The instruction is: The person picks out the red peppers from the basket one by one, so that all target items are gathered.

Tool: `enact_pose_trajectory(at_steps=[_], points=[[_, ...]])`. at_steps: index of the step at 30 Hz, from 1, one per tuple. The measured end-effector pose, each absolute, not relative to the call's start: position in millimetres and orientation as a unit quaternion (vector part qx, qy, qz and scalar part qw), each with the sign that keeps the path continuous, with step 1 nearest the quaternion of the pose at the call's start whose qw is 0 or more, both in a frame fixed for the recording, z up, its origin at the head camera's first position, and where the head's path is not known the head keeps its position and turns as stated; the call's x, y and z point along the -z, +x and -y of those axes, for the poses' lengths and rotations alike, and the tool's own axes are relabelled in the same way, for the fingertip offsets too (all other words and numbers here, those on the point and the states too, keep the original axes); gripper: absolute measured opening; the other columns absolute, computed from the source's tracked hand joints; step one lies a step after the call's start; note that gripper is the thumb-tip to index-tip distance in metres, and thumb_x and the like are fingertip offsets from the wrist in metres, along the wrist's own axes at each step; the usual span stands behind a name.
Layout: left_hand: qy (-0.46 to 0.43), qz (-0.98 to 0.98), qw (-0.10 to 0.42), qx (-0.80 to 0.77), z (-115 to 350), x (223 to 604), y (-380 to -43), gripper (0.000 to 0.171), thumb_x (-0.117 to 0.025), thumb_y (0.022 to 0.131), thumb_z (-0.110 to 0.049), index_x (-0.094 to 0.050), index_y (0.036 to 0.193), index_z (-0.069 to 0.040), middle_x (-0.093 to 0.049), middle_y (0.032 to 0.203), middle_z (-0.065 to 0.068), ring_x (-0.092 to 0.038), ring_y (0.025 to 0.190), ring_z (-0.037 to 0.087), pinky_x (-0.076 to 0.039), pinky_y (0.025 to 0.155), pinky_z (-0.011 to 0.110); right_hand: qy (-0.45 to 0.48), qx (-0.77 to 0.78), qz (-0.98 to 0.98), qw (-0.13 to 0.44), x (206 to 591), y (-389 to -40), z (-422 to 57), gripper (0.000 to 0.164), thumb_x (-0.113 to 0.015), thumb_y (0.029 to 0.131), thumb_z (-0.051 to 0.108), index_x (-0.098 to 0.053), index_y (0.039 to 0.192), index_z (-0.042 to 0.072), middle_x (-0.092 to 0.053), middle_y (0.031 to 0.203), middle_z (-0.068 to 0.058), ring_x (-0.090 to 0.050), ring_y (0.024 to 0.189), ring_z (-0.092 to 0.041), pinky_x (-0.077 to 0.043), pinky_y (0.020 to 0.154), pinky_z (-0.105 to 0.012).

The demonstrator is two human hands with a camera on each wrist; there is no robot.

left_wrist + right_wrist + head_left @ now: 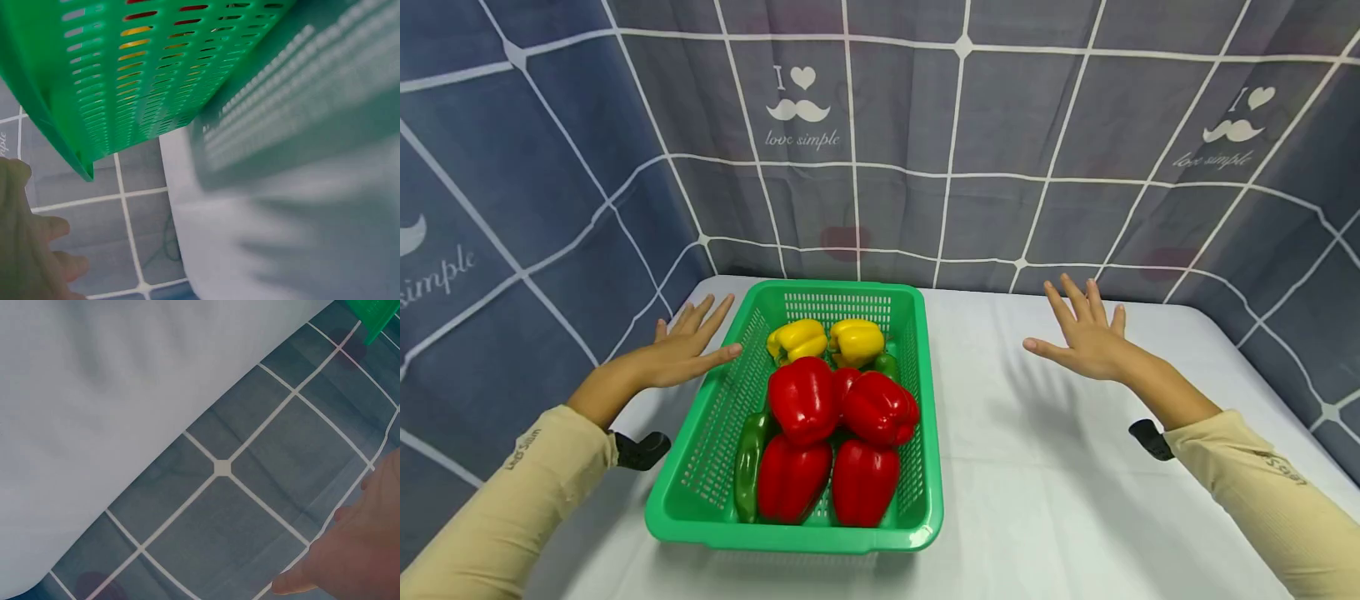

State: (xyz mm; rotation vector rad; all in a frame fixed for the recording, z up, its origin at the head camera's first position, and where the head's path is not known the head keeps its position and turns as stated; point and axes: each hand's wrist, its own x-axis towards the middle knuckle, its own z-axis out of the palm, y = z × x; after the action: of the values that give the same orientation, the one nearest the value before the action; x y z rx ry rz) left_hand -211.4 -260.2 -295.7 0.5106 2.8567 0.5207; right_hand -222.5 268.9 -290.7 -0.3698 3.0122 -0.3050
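Note:
A green plastic basket (928,433) with slotted walls stands on the left half of the white table. Inside lie several red bell peppers (805,400), two yellow bell peppers (857,342) towards the back, and a long green pepper (750,467) along the left wall. A darker green vegetable (887,365), partly hidden, sits behind the red ones. My left hand (681,346) hovers with spread fingers by the basket's left rim, its thumb overlapping the rim in the head view. Over the right half of the table my right hand (1086,337) is raised, fingers spread, holding nothing.
The table (1000,500) is covered in white cloth. A grey-blue curtain (910,108) with white grid lines hangs behind it and along both sides. Each wrist wears a black strap-like device (1152,439) below the sleeve cuff.

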Motion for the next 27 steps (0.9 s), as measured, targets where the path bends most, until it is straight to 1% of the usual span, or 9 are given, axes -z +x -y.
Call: enact_pose_trajectory(at_steps=[5,10,16,22,27], points=[[0.186,-0.949,0.112,-0.229,263,301,-214,0.078,-0.037,0.094,-0.046,0.018,0.145,-0.023,0.013,0.149,0.025,0.008,0.132,0.053,0.007,0.091,0.075,-0.129,0.105,-0.985,0.043,291,-226,-265,0.095,-0.041,0.084,0.064,0.016,0.145,0.018,0.027,0.149,-0.009,0.037,0.128,-0.033,0.014,0.091,-0.072],[0.213,-0.925,0.125,-0.289,264,305,-216,0.073,-0.034,0.096,-0.040,0.020,0.144,-0.024,0.014,0.150,0.021,0.009,0.134,0.049,0.001,0.093,0.074,-0.135,0.110,-0.984,0.047,290,-229,-260,0.095,-0.041,0.084,0.064,0.017,0.145,0.018,0.028,0.149,-0.008,0.036,0.129,-0.032,0.014,0.092,-0.071],[0.234,-0.900,0.119,-0.349,263,307,-216,0.070,-0.032,0.098,-0.034,0.021,0.143,-0.024,0.018,0.150,0.017,0.011,0.135,0.044,-0.001,0.098,0.070,-0.149,0.114,-0.982,0.036,291,-231,-251,0.094,-0.041,0.085,0.063,0.013,0.146,0.017,0.023,0.150,-0.010,0.032,0.131,-0.034,0.012,0.093,-0.072],[0.232,-0.890,0.114,-0.376,264,316,-215,0.068,-0.029,0.099,-0.032,0.023,0.142,-0.025,0.013,0.149,0.024,0.005,0.135,0.048,-0.009,0.096,0.071,-0.162,0.127,-0.978,0.030,293,-232,-241,0.093,-0.043,0.085,0.062,0.011,0.147,0.018,0.021,0.151,-0.009,0.027,0.133,-0.036,0.011,0.093,-0.072],[0.241,-0.882,0.108,-0.390,264,323,-215,0.067,-0.029,0.099,-0.033,0.022,0.142,-0.029,0.007,0.148,0.028,-0.002,0.133,0.052,-0.013,0.094,0.072,-0.170,0.131,-0.976,0.023,295,-233,-234,0.091,-0.043,0.085,0.062,0.010,0.147,0.020,0.019,0.152,-0.009,0.026,0.134,-0.034,0.009,0.094,-0.072]])
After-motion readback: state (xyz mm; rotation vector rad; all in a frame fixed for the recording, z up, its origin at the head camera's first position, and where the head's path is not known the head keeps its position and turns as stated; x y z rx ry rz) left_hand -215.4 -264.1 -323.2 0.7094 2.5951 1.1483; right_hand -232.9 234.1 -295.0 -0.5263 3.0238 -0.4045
